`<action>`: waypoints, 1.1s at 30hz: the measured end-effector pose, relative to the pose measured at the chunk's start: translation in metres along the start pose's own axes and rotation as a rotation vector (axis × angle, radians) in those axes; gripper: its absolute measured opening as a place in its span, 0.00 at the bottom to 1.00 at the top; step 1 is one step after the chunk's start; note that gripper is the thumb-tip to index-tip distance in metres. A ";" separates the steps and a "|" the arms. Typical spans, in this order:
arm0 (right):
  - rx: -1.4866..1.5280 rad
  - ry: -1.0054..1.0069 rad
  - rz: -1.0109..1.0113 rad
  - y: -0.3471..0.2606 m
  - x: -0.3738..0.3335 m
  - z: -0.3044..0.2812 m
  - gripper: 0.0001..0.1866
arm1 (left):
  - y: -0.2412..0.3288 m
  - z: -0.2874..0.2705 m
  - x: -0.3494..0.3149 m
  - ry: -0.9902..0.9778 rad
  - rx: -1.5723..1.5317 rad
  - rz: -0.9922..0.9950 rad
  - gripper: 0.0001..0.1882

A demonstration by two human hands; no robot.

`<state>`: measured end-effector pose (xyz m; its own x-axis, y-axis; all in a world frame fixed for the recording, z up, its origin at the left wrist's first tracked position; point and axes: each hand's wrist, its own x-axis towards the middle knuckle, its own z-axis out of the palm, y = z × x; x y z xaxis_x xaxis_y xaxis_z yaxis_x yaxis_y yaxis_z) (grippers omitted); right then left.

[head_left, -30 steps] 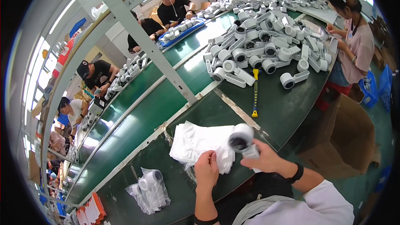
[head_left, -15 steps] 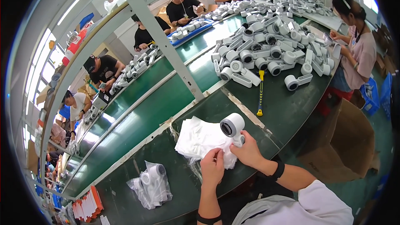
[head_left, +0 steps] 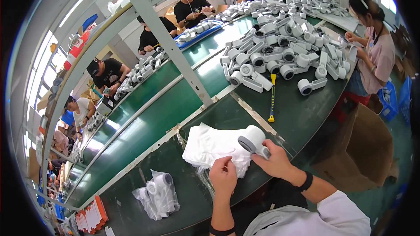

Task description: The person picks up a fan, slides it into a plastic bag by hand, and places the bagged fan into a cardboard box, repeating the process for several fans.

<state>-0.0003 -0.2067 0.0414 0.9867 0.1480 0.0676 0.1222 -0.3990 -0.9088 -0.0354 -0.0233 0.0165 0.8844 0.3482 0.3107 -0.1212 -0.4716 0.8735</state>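
My right hand [head_left: 276, 161] is closed round the handle of a white handheld appliance [head_left: 255, 140] with a round drum head and a grey ring. The head tips down to the left, over a stack of thin white plastic bags [head_left: 208, 144]. At the near edge of that stack is my left hand [head_left: 223, 175], fingers curled and thumb against the forefinger. Whether a bag edge is pinched there cannot be made out. To the left, a clear bag [head_left: 158, 194] with similar white appliances inside lies on the green tabletop [head_left: 192, 205].
A large heap of white appliances [head_left: 284, 48] covers the far part of the table. A yellow-and-black tool [head_left: 272, 98] lies before it. An open cardboard box [head_left: 358, 148] stands at right. A metal post [head_left: 166, 39] rises at left. Co-workers sit around the tables.
My right hand has moved a little right and down with the appliance, whose head has turned further downward. My left hand has barely moved.
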 end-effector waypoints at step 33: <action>-0.451 -0.850 -0.051 -0.025 0.043 -0.031 0.39 | 0.015 -0.018 -0.021 0.034 0.052 0.066 0.08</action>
<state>0.0421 -0.2190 0.0797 0.5928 0.7103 -0.3796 0.3674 -0.6579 -0.6574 -0.0639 -0.0227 0.0301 0.8594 0.3421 0.3799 -0.1539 -0.5357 0.8303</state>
